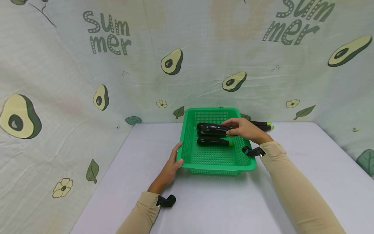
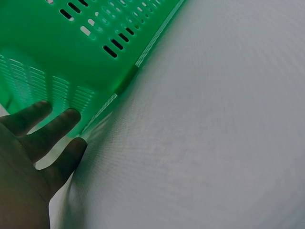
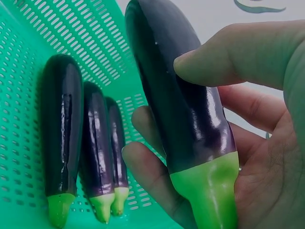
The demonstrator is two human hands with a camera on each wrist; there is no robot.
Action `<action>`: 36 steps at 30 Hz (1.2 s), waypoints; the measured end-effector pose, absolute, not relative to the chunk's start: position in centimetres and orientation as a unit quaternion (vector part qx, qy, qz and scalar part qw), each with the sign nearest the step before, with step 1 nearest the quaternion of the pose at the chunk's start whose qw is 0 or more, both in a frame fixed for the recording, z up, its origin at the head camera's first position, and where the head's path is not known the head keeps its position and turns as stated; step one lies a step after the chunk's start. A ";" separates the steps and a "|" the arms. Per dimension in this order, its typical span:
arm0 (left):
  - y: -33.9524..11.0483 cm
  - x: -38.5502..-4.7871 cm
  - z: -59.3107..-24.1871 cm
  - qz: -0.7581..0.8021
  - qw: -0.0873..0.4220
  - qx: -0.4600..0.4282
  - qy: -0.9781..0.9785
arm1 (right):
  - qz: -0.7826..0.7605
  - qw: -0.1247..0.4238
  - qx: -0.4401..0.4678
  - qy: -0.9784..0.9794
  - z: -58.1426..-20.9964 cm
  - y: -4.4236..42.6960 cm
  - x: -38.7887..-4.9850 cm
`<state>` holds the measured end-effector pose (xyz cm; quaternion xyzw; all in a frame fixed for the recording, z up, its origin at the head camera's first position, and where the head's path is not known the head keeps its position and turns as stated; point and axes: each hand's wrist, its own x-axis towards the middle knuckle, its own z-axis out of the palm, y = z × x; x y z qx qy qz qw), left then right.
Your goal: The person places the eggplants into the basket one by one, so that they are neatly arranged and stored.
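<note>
Nearest, the left hand (image 1: 169,170), fingers spread, touches the green basket (image 1: 216,168)'s left side. Three eggplants (image 3: 62,129) lie inside; the right hand (image 1: 245,130) grips a fourth eggplant (image 3: 181,95). Far right, two outer eggplants (image 1: 265,128) on the desk (image 1: 306,146) seem left.

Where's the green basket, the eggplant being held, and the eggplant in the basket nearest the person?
Green basket (image 1: 216,167): head view, on its near rim.
Held eggplant (image 3: 186,126): right wrist view, on its shiny dark body.
Nearest eggplant (image 1: 212,141): head view, middle of its dark body.
</note>
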<state>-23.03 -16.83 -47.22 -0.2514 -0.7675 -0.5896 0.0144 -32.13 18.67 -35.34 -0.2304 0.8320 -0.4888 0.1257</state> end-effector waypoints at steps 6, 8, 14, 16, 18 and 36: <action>-16.8 -23.0 -47.4 -0.586 0.016 -0.247 -0.772 | -0.484 0.129 -0.235 0.833 -35.5 18.2 -32.5; -16.8 -22.9 -47.4 -0.589 0.013 -0.247 -0.769 | -0.480 0.133 -0.241 0.833 -35.8 18.0 -32.7; -16.6 -22.7 -47.4 -0.593 0.006 -0.241 -0.768 | -0.473 0.139 -0.256 0.832 -36.4 17.6 -33.0; -16.6 -22.7 -47.4 -0.592 0.006 -0.240 -0.770 | -0.473 0.141 -0.254 0.832 -36.5 17.6 -33.0; -16.6 -22.6 -47.2 -0.590 0.005 -0.240 -0.771 | -0.474 0.145 -0.251 0.832 -36.5 17.5 -33.0; -16.8 -22.9 -47.1 -0.572 0.022 -0.246 -0.782 | -0.416 0.133 -0.274 0.856 -36.6 16.8 -33.2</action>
